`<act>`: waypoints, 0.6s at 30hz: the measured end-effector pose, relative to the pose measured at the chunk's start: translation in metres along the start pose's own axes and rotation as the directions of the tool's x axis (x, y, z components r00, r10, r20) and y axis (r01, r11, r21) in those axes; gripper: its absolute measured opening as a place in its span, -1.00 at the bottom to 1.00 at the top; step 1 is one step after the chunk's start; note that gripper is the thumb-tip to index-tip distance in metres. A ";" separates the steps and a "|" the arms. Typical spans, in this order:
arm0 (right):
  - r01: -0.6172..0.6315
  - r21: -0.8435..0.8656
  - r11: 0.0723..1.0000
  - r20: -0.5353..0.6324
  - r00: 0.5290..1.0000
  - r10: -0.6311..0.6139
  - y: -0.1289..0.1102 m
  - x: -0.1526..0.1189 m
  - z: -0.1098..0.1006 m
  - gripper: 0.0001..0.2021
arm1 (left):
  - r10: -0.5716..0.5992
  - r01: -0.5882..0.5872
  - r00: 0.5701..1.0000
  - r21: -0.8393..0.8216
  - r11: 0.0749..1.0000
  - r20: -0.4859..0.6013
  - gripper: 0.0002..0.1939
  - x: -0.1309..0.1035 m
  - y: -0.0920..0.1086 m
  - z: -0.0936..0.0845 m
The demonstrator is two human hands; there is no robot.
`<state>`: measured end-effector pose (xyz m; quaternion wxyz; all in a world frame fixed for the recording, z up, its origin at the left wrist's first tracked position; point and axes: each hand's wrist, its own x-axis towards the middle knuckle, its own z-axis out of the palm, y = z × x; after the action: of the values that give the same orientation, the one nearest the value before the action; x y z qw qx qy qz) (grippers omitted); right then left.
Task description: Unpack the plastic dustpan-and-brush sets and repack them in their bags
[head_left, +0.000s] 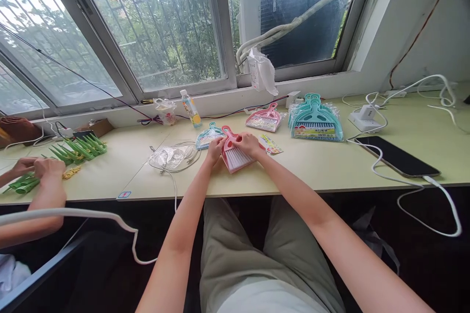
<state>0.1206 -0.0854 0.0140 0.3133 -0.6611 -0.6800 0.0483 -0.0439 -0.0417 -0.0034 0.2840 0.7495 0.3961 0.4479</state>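
Observation:
Between my two hands is a pink brush and dustpan set (235,157), its pale bristles facing me near the table's front edge. My left hand (216,149) grips its left side, fingers closed. Across its upper right side lies my right hand (247,145), also closed on it. A printed card (270,145) lies flat just right of my right hand. Behind my left hand rests a teal brush and dustpan set (209,136). Another pink set (264,118) in clear wrapping sits farther back. Several wrapped teal sets (315,120) are stacked to the right.
Clear plastic bags (171,156) and a white cable lie on the left. A drink bottle (191,109) stands by the window. To the right are a phone (398,155) with its cable and a charger block (365,118). A co-worker's hands (47,168) handle green items at far left.

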 end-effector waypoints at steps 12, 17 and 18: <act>-0.116 0.034 0.993 0.069 0.991 0.114 -0.002 -0.001 -0.009 -0.58 | -0.003 0.001 0.998 0.038 0.999 0.063 -0.71 -0.001 0.006 0.001; -0.156 0.206 0.966 0.075 0.987 0.144 -0.001 0.000 -0.013 -0.62 | -0.054 0.060 0.993 -0.052 0.997 0.106 -0.70 0.001 0.011 -0.005; -0.156 0.227 0.961 0.085 0.987 0.140 -0.001 0.000 -0.014 -0.63 | -0.055 0.061 0.993 -0.053 0.997 0.109 -0.70 0.001 0.012 -0.007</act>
<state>0.1262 -0.0906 0.0259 0.3610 -0.6666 -0.6287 0.1734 -0.0457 -0.0461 0.0092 0.3386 0.7526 0.3890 0.4094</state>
